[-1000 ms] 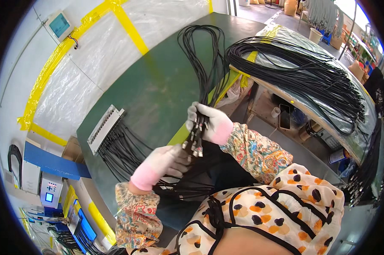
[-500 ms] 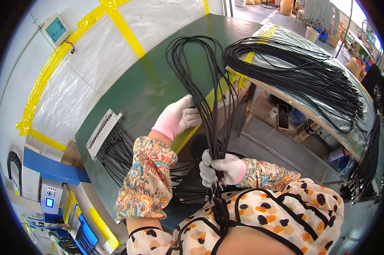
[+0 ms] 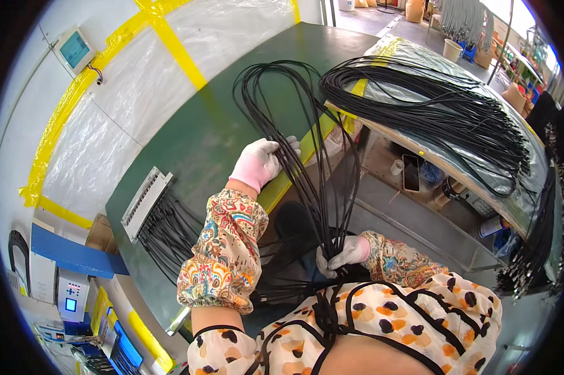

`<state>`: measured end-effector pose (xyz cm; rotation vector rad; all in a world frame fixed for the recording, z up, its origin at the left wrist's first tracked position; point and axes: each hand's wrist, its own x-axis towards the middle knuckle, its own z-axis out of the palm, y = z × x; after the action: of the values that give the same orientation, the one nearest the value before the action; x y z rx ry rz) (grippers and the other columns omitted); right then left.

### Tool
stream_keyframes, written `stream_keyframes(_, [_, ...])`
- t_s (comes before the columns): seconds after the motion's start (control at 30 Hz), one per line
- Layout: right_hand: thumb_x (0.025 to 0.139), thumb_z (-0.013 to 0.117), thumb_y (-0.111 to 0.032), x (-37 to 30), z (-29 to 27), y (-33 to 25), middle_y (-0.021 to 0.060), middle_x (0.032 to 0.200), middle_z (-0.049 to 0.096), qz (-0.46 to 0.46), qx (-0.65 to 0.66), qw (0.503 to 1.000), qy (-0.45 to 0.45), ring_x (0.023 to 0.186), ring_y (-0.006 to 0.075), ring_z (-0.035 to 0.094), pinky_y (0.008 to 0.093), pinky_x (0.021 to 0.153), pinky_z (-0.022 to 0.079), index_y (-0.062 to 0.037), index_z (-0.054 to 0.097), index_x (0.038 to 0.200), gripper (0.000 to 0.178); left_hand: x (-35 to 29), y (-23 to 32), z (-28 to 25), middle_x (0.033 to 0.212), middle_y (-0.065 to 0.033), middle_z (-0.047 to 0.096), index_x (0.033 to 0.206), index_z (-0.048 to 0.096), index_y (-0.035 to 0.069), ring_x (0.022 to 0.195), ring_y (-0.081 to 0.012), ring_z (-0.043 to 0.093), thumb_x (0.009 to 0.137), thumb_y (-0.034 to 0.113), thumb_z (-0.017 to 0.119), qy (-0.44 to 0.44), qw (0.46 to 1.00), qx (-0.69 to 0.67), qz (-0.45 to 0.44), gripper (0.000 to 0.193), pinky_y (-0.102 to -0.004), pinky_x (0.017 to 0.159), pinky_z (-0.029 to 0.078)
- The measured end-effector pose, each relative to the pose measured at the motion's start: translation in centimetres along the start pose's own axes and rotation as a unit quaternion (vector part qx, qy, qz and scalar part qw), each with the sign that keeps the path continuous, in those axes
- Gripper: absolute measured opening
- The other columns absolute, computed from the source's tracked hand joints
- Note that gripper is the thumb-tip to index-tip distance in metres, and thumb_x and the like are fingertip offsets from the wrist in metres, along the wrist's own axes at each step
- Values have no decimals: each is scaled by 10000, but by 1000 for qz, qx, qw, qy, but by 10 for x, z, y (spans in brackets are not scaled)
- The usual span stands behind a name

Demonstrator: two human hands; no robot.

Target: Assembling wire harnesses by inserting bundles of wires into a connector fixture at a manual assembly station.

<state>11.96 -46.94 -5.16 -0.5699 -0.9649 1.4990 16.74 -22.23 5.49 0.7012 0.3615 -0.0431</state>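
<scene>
A looped bundle of black cables [image 3: 316, 181] stretches from the green tabletop down toward my waist. My right hand [image 3: 345, 255], in a white and pink glove, is closed around the lower end of this bundle. Farther up, my left hand [image 3: 264, 162], gloved the same way, has its fingers curled round the left-hand strands; some fingertips show behind them. The loop's rounded top lies on the green table [image 3: 188, 144]. Left of my left forearm, a pale slotted strip [image 3: 146, 203] has more black cables [image 3: 169, 231] running from it toward me.
A large coil of black cables [image 3: 432, 115] lies on a plastic-covered table [image 3: 413, 50] at the right. Under it, a shelf carries a phone [image 3: 411, 173], a small white cup [image 3: 397, 167] and a can [image 3: 493, 226]. A control box [image 3: 72, 295] stands at the lower left.
My left hand has gone from an open palm beside the bundle to gripping its left strands. My right hand has shifted slightly right with the lower end, and the strands have spread apart.
</scene>
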Motion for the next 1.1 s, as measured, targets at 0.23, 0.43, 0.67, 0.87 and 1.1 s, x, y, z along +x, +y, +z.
stream_keyframes(0.23, [832, 624, -190, -3, -3, 14, 84, 741, 577, -25, 49, 998, 9, 668, 149, 540, 279, 629, 434, -5, 545, 857, 203, -7, 7, -18, 1155, -247, 514, 1130, 430, -115, 1078, -354, 525, 856, -36, 347, -78, 994, 69, 12, 297, -465, 949, 428])
stream_keyframes(0.43, [828, 627, -208, -7, -8, 17, 85, 744, 582, -17, 42, 999, 12, 674, 156, 545, 283, 637, 433, 1, 557, 825, 221, -16, 14, -23, 1127, -202, 553, 1100, 470, -94, 1044, -300, 560, 855, -46, 439, -39, 982, 185, 21, 252, -430, 915, 459])
stream_keyframes(0.67, [830, 632, -230, -4, -10, 17, 78, 751, 580, -12, 31, 999, 7, 686, 158, 540, 289, 650, 431, -6, 546, 841, 240, -24, 18, -22, 1073, -171, 581, 1074, 499, -58, 954, -279, 588, 851, -43, 432, -53, 986, 155, 21, 233, -435, 827, 492])
stream_keyframes(0.87, [835, 626, -211, -3, -11, 18, 76, 752, 573, -5, 43, 999, 4, 692, 156, 536, 289, 651, 427, -13, 543, 868, 217, -18, 16, -32, 1088, -152, 584, 1069, 513, -33, 991, -252, 581, 884, 42, 490, -53, 988, 147, 20, 201, -411, 876, 478])
stream_keyframes(1.1, [841, 614, -175, -2, -12, 20, 81, 753, 571, -13, 55, 998, 9, 684, 163, 534, 288, 645, 424, -16, 546, 882, 178, -20, 13, -21, 1020, -140, 594, 1022, 511, -31, 892, -253, 598, 884, 23, 455, -24, 986, 157, 47, 158, -414, 813, 500])
